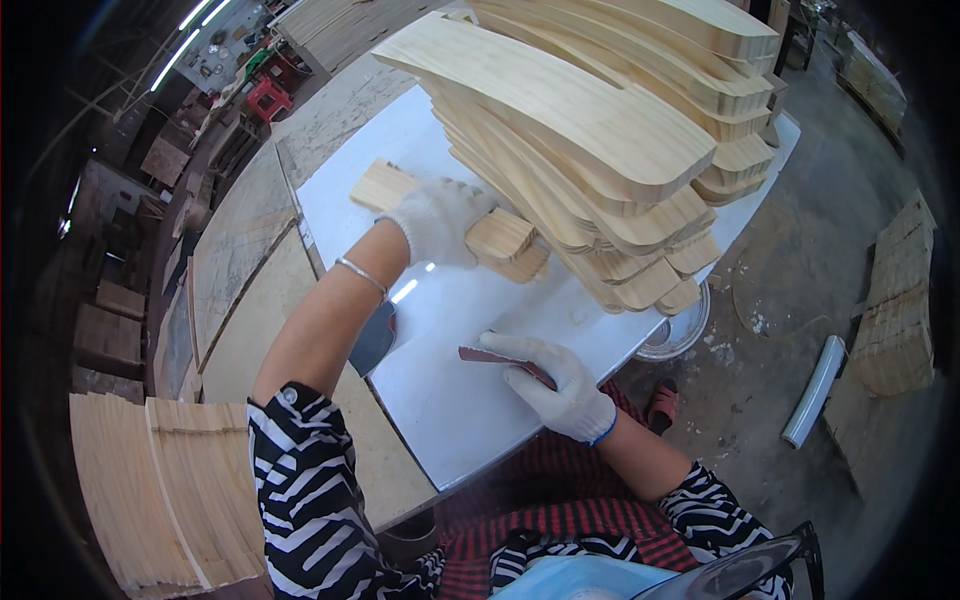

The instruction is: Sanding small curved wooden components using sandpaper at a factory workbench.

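My left hand [437,222], in a white knit glove, lies over a short pale wooden board [382,186] on the white tabletop [425,430], its fingers wrapped over the middle. Past the glove a rounded wooden end [500,236] shows, with another wooden end [525,266] just under it; the hand hides how these join. My right hand [560,388], gloved too, pinches a folded piece of reddish-brown sandpaper [500,358] above the table's near part. A tall stack of curved wooden boards [590,130] rises just beyond my left hand, to its right.
A dark grey sheet [374,340] lies by my left forearm. More wooden boards [165,490] stand at lower left. Off the table's right edge are a round tub [680,325], a pale roll [814,390] and a wooden stack [895,300]. A red stool [268,100] stands far left.
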Tool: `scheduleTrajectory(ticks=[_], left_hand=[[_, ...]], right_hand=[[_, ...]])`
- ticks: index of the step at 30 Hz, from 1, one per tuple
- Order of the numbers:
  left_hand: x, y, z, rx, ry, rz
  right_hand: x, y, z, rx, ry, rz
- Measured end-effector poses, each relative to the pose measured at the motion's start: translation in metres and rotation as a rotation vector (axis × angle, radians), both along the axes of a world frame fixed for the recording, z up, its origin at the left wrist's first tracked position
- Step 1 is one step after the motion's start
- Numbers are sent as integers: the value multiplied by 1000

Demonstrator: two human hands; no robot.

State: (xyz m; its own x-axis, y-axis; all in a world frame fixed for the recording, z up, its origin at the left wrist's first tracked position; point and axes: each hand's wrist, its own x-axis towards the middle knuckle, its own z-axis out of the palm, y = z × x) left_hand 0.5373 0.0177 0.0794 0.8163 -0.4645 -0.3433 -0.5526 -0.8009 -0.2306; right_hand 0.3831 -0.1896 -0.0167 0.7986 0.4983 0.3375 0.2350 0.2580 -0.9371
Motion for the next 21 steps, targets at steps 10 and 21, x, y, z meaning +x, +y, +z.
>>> scheduleTrajectory(ticks=[10, 21], left_hand=[[-74, -25, -3, 55, 72, -36], [-145, 0, 16, 106, 117, -216]], right_hand=[[-6, -6, 0, 191, 80, 112], [-17, -82, -13, 42, 353, -501]])
